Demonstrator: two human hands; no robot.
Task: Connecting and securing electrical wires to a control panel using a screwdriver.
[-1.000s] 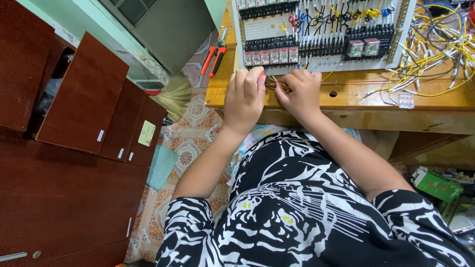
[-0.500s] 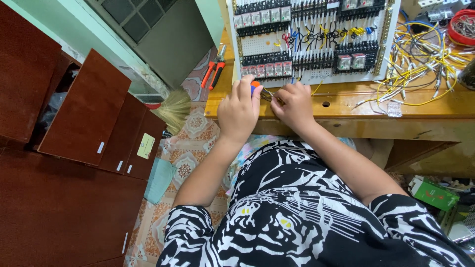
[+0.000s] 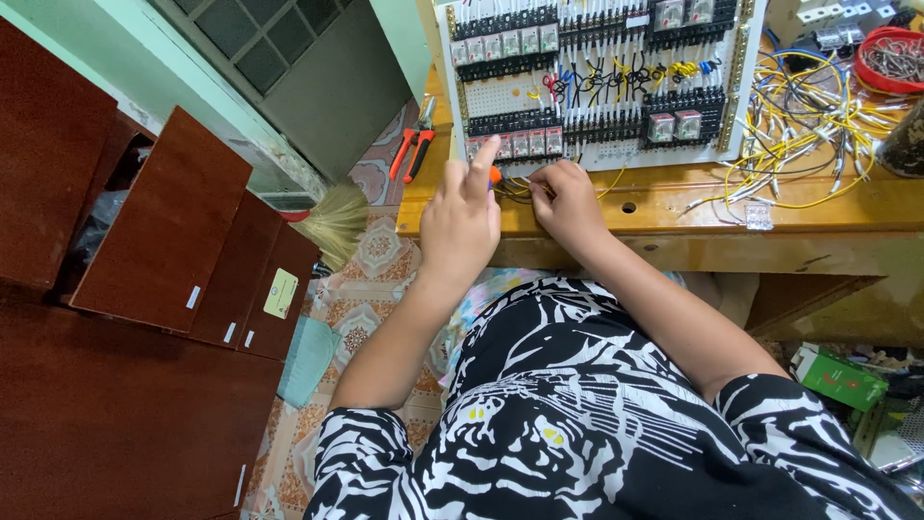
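A white wiring panel (image 3: 597, 96) with rows of terminal blocks and relays lies on a wooden table (image 3: 674, 207). My left hand (image 3: 462, 217) is at the panel's lower edge, closed around a small orange-handled tool (image 3: 495, 175), with the index finger stretched up toward the terminals. Just to its right, my right hand (image 3: 568, 202) pinches a thin yellow wire (image 3: 608, 183) that runs to the panel's bottom row. The tool's tip is hidden between the two hands.
Orange-handled pliers (image 3: 414, 149) lie left of the panel. A tangle of yellow wires (image 3: 799, 144) and a red bowl (image 3: 890, 53) lie at the right. Dark wooden cabinets (image 3: 144, 250) stand at the left, with a broom (image 3: 332, 221) beside them. A green box (image 3: 837, 377) lies on the floor.
Both hands have stayed at the panel's lower edge. My left index finger has stretched out toward the terminals. The orange tool now shows between the hands.
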